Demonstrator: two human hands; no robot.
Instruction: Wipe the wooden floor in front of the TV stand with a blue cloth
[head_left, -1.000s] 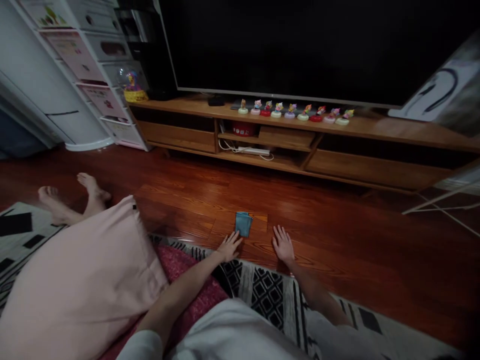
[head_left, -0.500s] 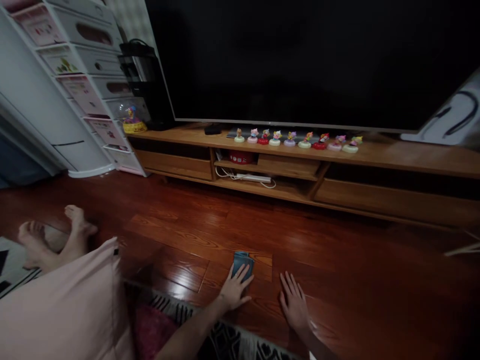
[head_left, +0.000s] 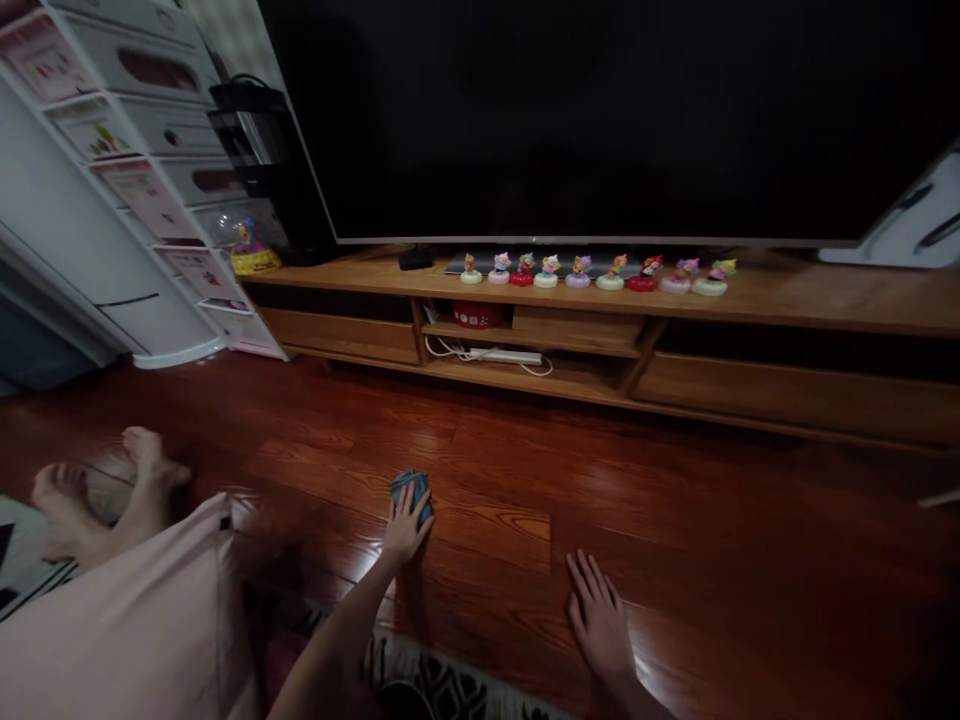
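Note:
My left hand [head_left: 405, 533] lies with spread fingers on a folded blue cloth [head_left: 418, 481], pressing it against the wooden floor. The cloth's far edge and sides show past the fingers; the rest is hidden under the hand. Farther right, my right hand [head_left: 600, 620] rests palm down on the bare floor. Its fingers are stretched out and nothing is in them.
A low wooden TV stand [head_left: 345, 335] crosses ahead, with several small figurines [head_left: 578, 270] along its front edge and a large screen [head_left: 600, 120]. A pink cushion [head_left: 135, 620] and a person's bare feet [head_left: 150, 465] are at left. A patterned rug [head_left: 465, 685] lies nearest me.
My left hand has slid the blue cloth leftward and a little away from me across the floor. My right hand stays at about the same place, and the view has shifted slightly.

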